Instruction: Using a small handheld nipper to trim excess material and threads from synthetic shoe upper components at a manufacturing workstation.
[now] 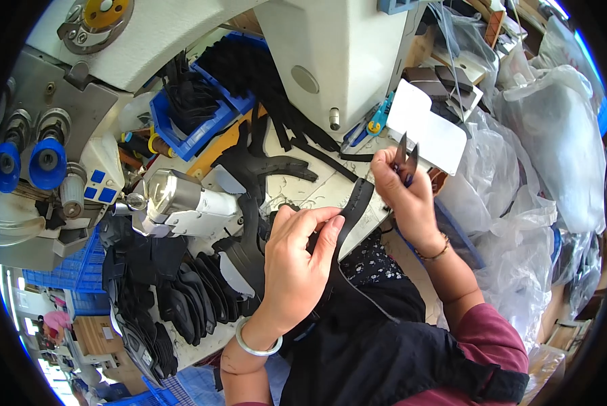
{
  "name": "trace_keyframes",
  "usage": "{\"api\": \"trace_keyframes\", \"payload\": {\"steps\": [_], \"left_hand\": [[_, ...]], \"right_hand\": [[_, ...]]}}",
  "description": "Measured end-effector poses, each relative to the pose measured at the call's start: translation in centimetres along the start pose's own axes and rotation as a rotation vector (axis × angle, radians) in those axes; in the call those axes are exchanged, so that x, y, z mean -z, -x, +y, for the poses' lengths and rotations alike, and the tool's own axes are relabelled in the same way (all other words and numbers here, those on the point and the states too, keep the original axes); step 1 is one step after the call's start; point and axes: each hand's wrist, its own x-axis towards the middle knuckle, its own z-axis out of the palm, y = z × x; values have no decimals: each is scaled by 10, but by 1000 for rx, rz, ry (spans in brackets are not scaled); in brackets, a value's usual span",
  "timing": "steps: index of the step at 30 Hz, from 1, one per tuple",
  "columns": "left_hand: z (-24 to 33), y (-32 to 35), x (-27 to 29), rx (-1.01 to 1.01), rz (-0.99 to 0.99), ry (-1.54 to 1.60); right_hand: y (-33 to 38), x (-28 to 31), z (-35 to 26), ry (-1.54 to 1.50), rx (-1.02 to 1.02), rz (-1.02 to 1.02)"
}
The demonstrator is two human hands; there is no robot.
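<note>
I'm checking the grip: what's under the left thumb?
A black strip, pinched in the left hand; its far end shows beyond the grip. The pinched part is covered, as is whatever lies behind the hand.

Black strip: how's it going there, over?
Left hand pinching black strip. Right hand holding open snips. Black pieces cluttering table beyond.
</note>
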Motion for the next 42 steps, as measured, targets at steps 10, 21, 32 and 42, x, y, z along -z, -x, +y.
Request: {"api": "trace_keyframes", "payload": {"steps": [10,21,32,42], "left_hand": [[-8,1,2,60,43,28],[-5,-1,-1,161,18,297],[-4,-18,5,686,-391,898],[-9,-20,-1,568,-449,707]], "right_hand": [[12,-1,-16,662,552,-173],[-12,21,8,523,426,204],[-7,9,-12,310,61,-304],[-9,8,-8,330,-123,-367]]}}
